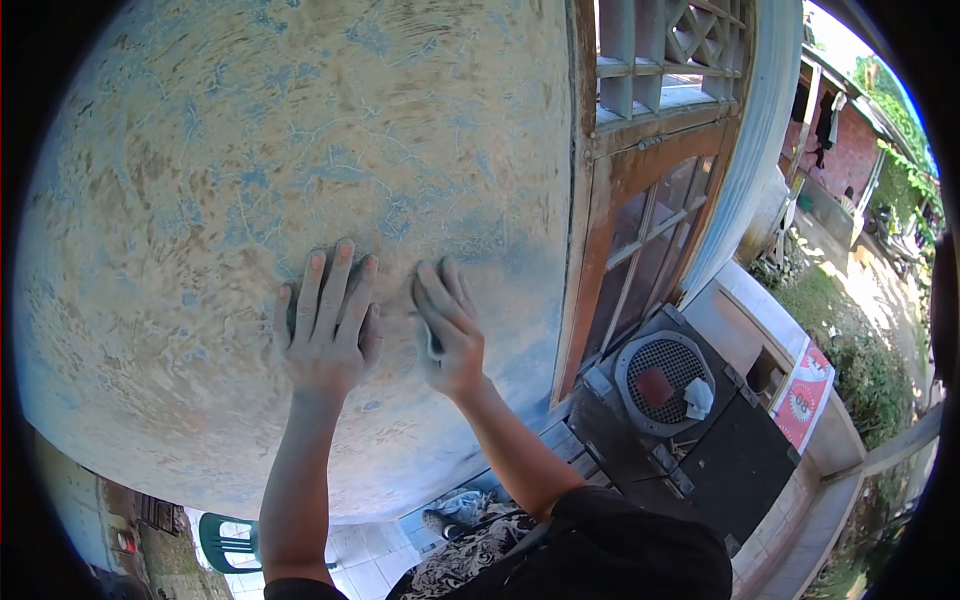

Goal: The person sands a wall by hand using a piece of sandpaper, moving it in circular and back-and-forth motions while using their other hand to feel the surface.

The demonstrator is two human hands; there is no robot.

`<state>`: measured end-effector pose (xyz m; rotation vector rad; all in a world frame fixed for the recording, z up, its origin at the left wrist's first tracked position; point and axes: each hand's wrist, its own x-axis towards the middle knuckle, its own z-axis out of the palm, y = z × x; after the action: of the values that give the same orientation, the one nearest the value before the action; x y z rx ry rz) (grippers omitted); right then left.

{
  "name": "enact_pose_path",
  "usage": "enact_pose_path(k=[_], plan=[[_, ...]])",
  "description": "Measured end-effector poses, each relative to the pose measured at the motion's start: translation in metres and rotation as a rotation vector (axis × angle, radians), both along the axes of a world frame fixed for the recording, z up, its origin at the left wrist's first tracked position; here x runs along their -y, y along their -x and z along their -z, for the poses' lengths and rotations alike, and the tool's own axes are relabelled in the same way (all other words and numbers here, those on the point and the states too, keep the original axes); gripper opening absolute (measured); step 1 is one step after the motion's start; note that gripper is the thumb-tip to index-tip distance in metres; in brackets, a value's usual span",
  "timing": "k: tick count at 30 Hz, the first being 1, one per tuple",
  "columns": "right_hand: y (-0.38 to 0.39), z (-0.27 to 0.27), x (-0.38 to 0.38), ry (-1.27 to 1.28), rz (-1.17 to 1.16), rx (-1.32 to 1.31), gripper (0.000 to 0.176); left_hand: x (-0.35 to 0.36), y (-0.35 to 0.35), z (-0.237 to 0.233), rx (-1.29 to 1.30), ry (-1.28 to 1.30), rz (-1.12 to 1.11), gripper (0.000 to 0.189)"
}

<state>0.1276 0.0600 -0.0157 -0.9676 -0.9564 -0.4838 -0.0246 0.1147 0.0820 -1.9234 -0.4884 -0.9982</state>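
Patchy beige and blue paint with fine cracks covers the wall [200, 190] in front of me. My left hand [328, 325] lies against it, palm down and fingers spread, dusted grey. To its right, my right hand [452, 335] presses on the same wall with its fingers together and bent. A thin pale and dark edge shows between its thumb and palm; most of whatever is there is hidden under the hand. Grey dust coats both hands and the forearms.
A wooden window frame [590, 270] with glass panes borders the wall on the right. Below it stands a black speaker box [735, 465] with a round grille, a crumpled white cloth [698, 398] on it. A green plastic chair [225, 540] is at lower left.
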Motion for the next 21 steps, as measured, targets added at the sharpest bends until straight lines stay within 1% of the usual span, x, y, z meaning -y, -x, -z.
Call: enact_pose_path(k=[2,4,6,7,9,10,12,13,14,15,17,18,20,21], plan=[[-0.008,0.032,0.001,0.192,0.048,0.299,0.038,-0.001,0.002,0.002,-0.01,-0.007,0.002,0.046],[-0.037,0.057,-0.015,0.042,0.211,0.021,0.039,-0.002,0.002,0.003,-0.017,-0.023,0.004,0.045],[-0.068,0.043,-0.015,0.06,0.406,-0.256,0.034,-0.001,0.001,0.004,-0.021,-0.013,-0.001,0.045],[-0.076,0.03,-0.019,0.059,0.405,-0.257,0.034,-0.001,0.001,0.005,-0.022,-0.015,-0.001,0.045],[-0.082,0.007,-0.02,-0.054,0.31,-0.565,0.034,-0.002,0.001,0.006,-0.02,-0.02,0.01,0.045],[-0.072,-0.007,-0.015,-0.057,0.309,-0.57,0.034,-0.002,0.001,0.005,-0.025,-0.024,0.011,0.045],[-0.043,-0.035,-0.009,-0.105,0.291,-0.406,0.031,-0.001,0.001,0.005,-0.02,-0.02,0.0,0.044],[-0.031,-0.035,-0.01,-0.126,0.295,-0.253,0.029,0.0,0.002,0.004,-0.023,-0.027,0.004,0.044],[-0.022,-0.031,-0.009,-0.145,0.299,-0.094,0.026,0.002,0.003,0.004,-0.022,-0.023,0.004,0.044],[-0.021,-0.021,-0.009,-0.153,0.307,-0.086,0.026,0.002,0.001,0.003,-0.016,-0.018,0.006,0.044],[-0.024,0.011,-0.016,-0.079,0.227,0.178,0.024,0.001,0.0,0.006,-0.003,-0.03,0.021,0.043],[-0.035,0.023,-0.019,-0.075,0.231,0.181,0.024,0.0,0.0,0.009,0.0,-0.04,0.025,0.043],[-0.064,0.039,-0.019,-0.075,0.395,-0.039,0.025,-0.001,-0.002,0.016,0.003,-0.045,0.027,0.043],[-0.075,0.034,-0.017,-0.072,0.395,-0.04,0.025,-0.001,-0.003,0.021,0.009,-0.051,0.022,0.043]])
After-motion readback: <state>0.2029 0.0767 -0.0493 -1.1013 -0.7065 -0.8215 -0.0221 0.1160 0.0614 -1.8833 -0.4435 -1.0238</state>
